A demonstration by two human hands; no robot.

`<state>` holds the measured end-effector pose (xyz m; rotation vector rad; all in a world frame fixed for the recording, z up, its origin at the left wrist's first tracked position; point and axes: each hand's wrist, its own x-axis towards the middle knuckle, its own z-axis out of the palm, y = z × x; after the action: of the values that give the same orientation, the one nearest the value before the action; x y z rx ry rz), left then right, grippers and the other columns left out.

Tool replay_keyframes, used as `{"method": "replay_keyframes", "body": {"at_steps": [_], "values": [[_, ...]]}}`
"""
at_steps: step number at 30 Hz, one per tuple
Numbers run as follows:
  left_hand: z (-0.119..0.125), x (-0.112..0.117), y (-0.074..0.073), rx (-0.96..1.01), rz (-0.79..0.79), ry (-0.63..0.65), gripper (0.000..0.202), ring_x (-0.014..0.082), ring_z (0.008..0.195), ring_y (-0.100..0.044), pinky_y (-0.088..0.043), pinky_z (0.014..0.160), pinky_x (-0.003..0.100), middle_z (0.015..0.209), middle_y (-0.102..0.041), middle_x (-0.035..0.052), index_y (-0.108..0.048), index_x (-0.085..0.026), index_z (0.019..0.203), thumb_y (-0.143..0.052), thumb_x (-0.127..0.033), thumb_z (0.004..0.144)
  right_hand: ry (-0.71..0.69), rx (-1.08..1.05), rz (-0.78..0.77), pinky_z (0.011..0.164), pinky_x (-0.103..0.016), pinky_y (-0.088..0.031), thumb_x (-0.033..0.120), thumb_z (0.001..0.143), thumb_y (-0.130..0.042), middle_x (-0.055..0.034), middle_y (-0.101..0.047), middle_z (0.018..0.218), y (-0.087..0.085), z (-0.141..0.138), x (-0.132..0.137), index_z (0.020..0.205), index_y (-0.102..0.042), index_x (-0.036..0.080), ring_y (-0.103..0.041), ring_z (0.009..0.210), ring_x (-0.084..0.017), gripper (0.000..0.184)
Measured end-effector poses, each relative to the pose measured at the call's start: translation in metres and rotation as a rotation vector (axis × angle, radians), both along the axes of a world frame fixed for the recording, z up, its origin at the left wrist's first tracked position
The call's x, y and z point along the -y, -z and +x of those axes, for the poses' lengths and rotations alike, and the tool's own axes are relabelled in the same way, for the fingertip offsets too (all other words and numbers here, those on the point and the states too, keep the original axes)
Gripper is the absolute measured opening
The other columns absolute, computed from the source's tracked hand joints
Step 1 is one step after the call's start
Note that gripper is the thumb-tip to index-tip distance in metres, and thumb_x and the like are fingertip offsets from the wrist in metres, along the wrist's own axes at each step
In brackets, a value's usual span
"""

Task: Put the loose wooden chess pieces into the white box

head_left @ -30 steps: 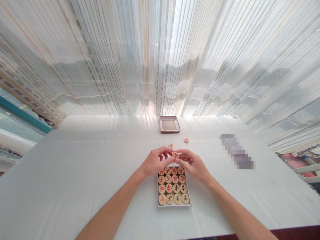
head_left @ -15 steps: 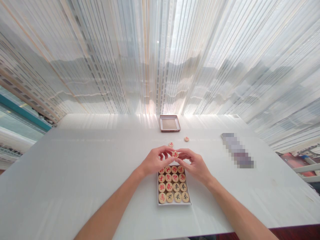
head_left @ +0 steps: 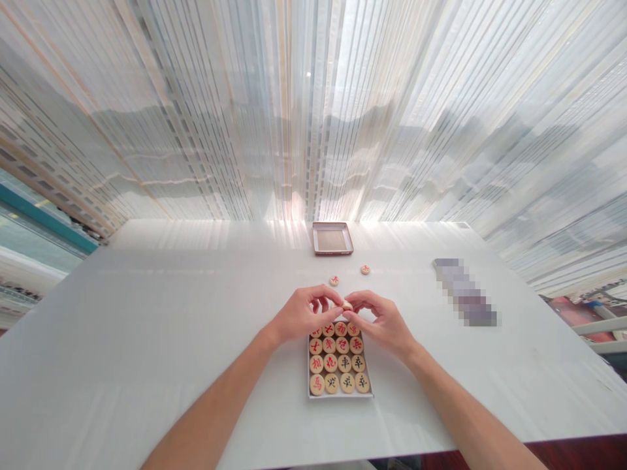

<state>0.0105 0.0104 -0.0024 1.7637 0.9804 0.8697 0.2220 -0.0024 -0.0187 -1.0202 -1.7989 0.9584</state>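
Note:
Between the fingertips of my left hand (head_left: 306, 312) and my right hand (head_left: 381, 318) is one xiangqi piece (head_left: 346, 305), a round wooden disc tilted so its edge faces me. Both hands pinch it just above the far edge of a shallow white box (head_left: 341, 397). Rows of xiangqi pieces fill that box, with red characters on most and black ones in the near right part. My fingers partly cover the far row. Beyond my hands, two loose pieces with red characters lie on the table, a nearer piece (head_left: 334, 281) and a farther piece (head_left: 365, 269).
A shallow brown-rimmed box lid (head_left: 332, 252) lies open side up near the far edge of the white table (head_left: 147, 326). To the right is a blurred-out flat oblong object (head_left: 465, 294). Sheer striped curtains (head_left: 294, 130) hang behind the table.
The held piece has tilted, so its red character no longer faces me and its edge shows. My hands stay in nearly the same place.

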Motion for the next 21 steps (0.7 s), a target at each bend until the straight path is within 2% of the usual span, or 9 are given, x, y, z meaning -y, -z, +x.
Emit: {"method": "replay_keyframes", "body": {"at_steps": [6, 11, 17, 21], "values": [[-0.001, -0.003, 0.005, -0.026, -0.003, -0.026, 0.025, 0.0142, 0.07, -0.057, -0.046, 0.063, 0.027, 0.087, -0.072, 0.0033, -0.072, -0.021, 0.091, -0.063, -0.043, 0.086, 0.026, 0.006, -0.001, 0.078, -0.038, -0.061, 0.04, 0.089, -0.067, -0.0056, -0.073, 0.094, 0.0, -0.001, 0.0, 0.101, -0.068, 0.023, -0.07, 0.081, -0.02, 0.02], [-0.005, -0.007, 0.011, -0.074, 0.078, -0.092, 0.018, 0.013, 0.068, -0.056, -0.045, 0.063, 0.026, 0.089, -0.073, 0.0011, -0.072, -0.022, 0.094, -0.059, -0.035, 0.089, 0.043, 0.008, 0.053, 0.078, -0.037, -0.061, 0.034, 0.09, -0.067, -0.0067, -0.071, 0.097, -0.001, 0.003, -0.002, 0.102, -0.07, 0.024, -0.069, 0.086, -0.021, 0.017], [-0.004, -0.004, 0.019, -0.192, 0.14, -0.023, 0.016, 0.0117, 0.06, -0.051, -0.043, 0.06, 0.025, 0.08, -0.071, -0.0016, -0.073, -0.024, 0.091, -0.059, -0.032, 0.088, 0.01, -0.022, 0.037, 0.082, -0.038, -0.061, 0.032, 0.091, -0.064, -0.007, -0.067, 0.101, -0.009, 0.003, -0.001, 0.104, -0.071, 0.025, -0.067, 0.093, -0.022, 0.015], [-0.004, -0.003, 0.021, -0.218, 0.121, 0.004, 0.018, 0.0115, 0.058, -0.049, -0.043, 0.058, 0.025, 0.078, -0.07, -0.0015, -0.073, -0.024, 0.092, -0.059, -0.036, 0.088, -0.026, -0.062, -0.027, 0.085, -0.037, -0.061, 0.029, 0.093, -0.062, -0.0067, -0.063, 0.102, -0.018, 0.006, 0.015, 0.104, -0.071, 0.026, -0.065, 0.097, -0.021, 0.015]]}}
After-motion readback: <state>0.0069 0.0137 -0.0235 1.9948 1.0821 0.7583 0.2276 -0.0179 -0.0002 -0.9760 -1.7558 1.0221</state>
